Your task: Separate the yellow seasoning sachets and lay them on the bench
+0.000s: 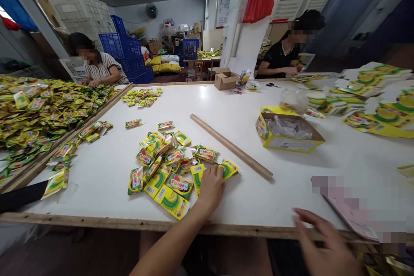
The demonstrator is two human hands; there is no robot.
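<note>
Your left hand [211, 186] lies flat, fingers loose, on a heap of packets [168, 164] near the wooden front edge of the tabletop [106, 172]. Bare white surface lies left of the heap and beyond the wooden stick [231, 145]. The packets are glossy, yellow-green and overlapping. Your right hand [323, 241], blurred, hovers spread and empty over the front edge.

A heap of packets [168, 164] is lying mid-table [106, 172], with the left hand [211, 186] resting flat on its right edge. A wooden stick [231, 146] is lying just right of the heap, and a box [287, 131] is sitting farther right. The right hand [323, 241] is hovering over the near edge.
</note>
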